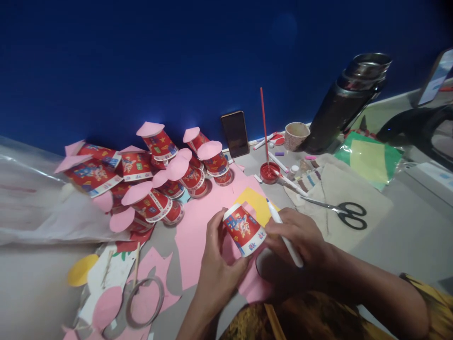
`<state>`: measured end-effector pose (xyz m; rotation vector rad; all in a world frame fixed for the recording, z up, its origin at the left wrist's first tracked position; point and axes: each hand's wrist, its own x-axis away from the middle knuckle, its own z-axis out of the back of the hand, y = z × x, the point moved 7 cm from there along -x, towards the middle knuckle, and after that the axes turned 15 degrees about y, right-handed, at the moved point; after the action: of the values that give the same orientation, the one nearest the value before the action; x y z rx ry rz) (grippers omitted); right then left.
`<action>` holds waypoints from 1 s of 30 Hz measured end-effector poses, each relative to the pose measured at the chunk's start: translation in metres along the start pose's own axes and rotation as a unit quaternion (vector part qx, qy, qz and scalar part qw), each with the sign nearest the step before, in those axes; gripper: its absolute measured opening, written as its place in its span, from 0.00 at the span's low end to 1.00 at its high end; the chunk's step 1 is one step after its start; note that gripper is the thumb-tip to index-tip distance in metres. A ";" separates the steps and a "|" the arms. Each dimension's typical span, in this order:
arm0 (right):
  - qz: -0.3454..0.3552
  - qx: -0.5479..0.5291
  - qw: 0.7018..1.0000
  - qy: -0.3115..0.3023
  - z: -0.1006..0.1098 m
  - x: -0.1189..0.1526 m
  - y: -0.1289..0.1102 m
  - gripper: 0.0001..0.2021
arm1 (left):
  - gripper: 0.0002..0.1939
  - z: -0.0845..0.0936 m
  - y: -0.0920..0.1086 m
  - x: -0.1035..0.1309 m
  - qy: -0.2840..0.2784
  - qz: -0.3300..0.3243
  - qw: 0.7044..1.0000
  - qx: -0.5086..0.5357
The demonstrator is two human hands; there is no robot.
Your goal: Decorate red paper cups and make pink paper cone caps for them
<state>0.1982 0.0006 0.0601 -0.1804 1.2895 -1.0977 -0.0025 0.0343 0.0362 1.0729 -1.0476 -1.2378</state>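
Observation:
My left hand (pixel 221 264) is closed around a red and white paper cup (pixel 243 227), which is tilted and carries printed figures. In my right hand (pixel 300 236) is a white marker (pixel 287 238) with a blue tip pointing up and away. The fingers of that hand are at the cup's right side, near its lower rim. Beneath both hands lies pink paper (pixel 196 226), with a piece of yellow paper (pixel 253 200) on it just beyond the cup.
Several red cups with pink paper cones (pixel 148 203) are stacked at the left. A tape roll (pixel 144 302) lies front left. Scissors (pixel 348 215) rest on cloth to the right. Behind stand a phone (pixel 235 133), a red pot with a stick (pixel 269 173), a paper cup (pixel 297 136) and a dark flask (pixel 345 101).

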 end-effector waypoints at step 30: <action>0.116 0.226 0.954 -0.158 -0.030 -0.006 0.050 0.12 | 0.59 0.013 -0.060 0.016 -0.044 0.256 0.887 0.381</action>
<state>0.2014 0.0442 0.0213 0.1341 0.7298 -1.0815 -0.0253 0.0158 -0.0203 1.1966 -1.8286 -0.4294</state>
